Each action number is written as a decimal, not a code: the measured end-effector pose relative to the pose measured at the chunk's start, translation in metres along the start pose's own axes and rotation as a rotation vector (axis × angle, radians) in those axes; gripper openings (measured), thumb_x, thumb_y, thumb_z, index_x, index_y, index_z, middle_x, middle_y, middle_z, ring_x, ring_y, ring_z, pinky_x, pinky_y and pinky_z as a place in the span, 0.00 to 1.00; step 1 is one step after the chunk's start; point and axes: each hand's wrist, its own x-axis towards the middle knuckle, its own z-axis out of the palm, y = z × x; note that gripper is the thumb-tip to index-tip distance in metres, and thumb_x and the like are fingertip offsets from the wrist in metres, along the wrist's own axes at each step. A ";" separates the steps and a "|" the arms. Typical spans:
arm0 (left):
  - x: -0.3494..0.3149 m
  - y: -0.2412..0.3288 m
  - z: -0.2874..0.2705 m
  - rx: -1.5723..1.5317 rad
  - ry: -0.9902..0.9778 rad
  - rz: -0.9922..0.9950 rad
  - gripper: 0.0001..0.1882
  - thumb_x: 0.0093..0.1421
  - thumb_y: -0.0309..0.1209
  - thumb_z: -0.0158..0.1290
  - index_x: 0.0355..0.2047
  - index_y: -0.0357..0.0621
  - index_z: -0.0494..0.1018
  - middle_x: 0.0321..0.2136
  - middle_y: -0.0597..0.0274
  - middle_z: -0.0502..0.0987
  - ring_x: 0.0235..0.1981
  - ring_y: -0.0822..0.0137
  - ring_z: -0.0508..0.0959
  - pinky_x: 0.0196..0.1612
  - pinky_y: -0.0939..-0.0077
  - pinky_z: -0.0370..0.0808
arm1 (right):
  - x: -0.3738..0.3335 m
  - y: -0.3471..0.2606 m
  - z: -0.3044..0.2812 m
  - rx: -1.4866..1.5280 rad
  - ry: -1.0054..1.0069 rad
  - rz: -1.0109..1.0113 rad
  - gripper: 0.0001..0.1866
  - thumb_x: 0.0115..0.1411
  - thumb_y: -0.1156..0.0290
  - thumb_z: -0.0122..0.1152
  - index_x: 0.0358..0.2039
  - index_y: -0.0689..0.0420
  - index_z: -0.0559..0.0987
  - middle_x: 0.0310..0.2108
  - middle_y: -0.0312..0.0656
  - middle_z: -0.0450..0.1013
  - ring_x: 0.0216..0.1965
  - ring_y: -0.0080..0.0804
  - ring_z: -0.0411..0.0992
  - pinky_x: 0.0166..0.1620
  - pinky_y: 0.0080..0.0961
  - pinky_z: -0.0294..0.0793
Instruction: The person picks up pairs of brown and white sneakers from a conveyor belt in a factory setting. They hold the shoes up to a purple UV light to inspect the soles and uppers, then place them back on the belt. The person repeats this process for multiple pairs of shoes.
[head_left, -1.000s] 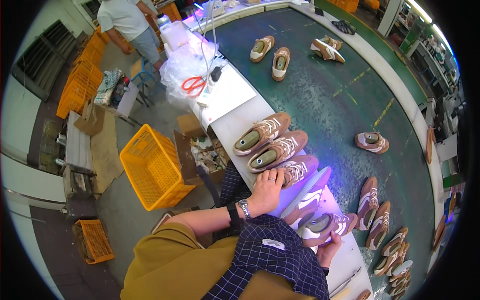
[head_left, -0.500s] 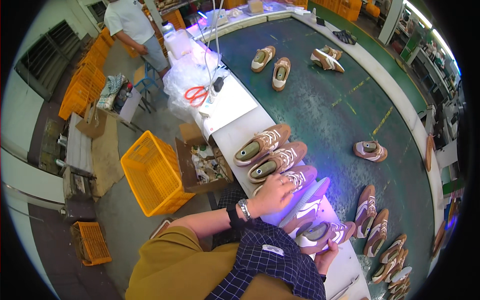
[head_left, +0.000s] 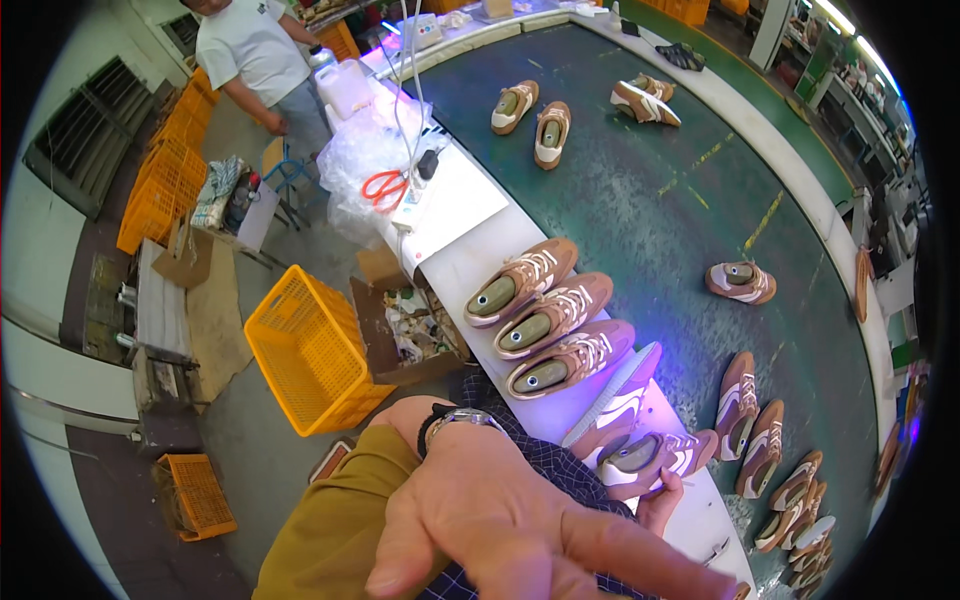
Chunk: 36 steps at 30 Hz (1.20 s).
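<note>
Seemingly a holding step: the right hand (head_left: 662, 503) pinches a brown shoe (head_left: 655, 459) at the worktop (head_left: 450, 275); the left hand (head_left: 490, 510) spreads wide, off the worktop. Moving the shoe calls for steady grip.

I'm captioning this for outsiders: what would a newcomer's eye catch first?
The left hand looms large and open at the bottom centre. Beyond it, three brown shoes sit side by side on the white ledge; to the left, a big yellow crate stands on the floor.
</note>
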 end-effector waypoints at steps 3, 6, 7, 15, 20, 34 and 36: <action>0.005 -0.014 0.007 0.203 -0.034 0.194 0.27 0.66 0.48 0.29 0.63 0.56 0.45 0.56 0.41 0.61 0.60 0.30 0.49 0.62 0.46 0.39 | 0.003 0.003 -0.009 -0.024 -0.015 -0.007 0.22 0.47 0.73 0.52 0.45 0.62 0.70 0.42 0.40 0.72 0.45 0.34 0.69 0.54 0.31 0.64; 0.012 -0.014 0.009 0.244 -0.011 0.213 0.25 0.66 0.47 0.29 0.61 0.56 0.45 0.54 0.43 0.65 0.58 0.32 0.53 0.61 0.48 0.40 | -0.003 0.002 -0.008 -0.029 -0.014 -0.005 0.22 0.48 0.73 0.52 0.47 0.62 0.70 0.43 0.40 0.72 0.46 0.34 0.69 0.54 0.32 0.65; 0.015 -0.014 0.008 0.245 -0.004 0.202 0.23 0.66 0.47 0.30 0.58 0.55 0.47 0.52 0.43 0.65 0.57 0.33 0.54 0.61 0.48 0.41 | -0.004 0.000 -0.002 -0.021 -0.006 0.004 0.22 0.48 0.73 0.52 0.46 0.62 0.70 0.43 0.40 0.72 0.46 0.34 0.69 0.53 0.32 0.65; 0.012 0.013 -0.003 0.444 0.206 0.148 0.12 0.65 0.44 0.35 0.40 0.50 0.55 0.44 0.44 0.71 0.49 0.43 0.64 0.57 0.53 0.52 | 0.002 -0.002 -0.009 -0.062 0.032 0.032 0.18 0.48 0.72 0.54 0.42 0.60 0.72 0.40 0.39 0.72 0.43 0.31 0.69 0.52 0.30 0.65; -0.040 0.056 -0.052 0.789 0.868 -0.015 0.14 0.64 0.42 0.38 0.28 0.47 0.61 0.38 0.45 0.74 0.44 0.49 0.70 0.54 0.56 0.58 | -0.012 -0.007 0.014 -0.020 0.065 0.010 0.19 0.46 0.74 0.51 0.41 0.64 0.73 0.39 0.41 0.73 0.42 0.33 0.71 0.51 0.30 0.67; -0.269 0.132 -0.108 0.960 1.637 -0.940 0.09 0.54 0.37 0.56 0.27 0.44 0.75 0.27 0.70 0.75 0.27 0.78 0.69 0.32 0.83 0.66 | -0.012 -0.005 0.004 -0.006 0.027 0.019 0.22 0.46 0.74 0.52 0.45 0.64 0.71 0.42 0.41 0.72 0.44 0.34 0.71 0.52 0.30 0.67; -0.270 0.126 -0.108 0.901 1.586 -0.989 0.09 0.48 0.33 0.61 0.26 0.44 0.73 0.23 0.73 0.72 0.24 0.79 0.67 0.30 0.85 0.64 | -0.014 -0.008 0.007 -0.012 0.040 0.024 0.22 0.45 0.74 0.53 0.44 0.64 0.71 0.41 0.42 0.73 0.44 0.35 0.71 0.52 0.30 0.67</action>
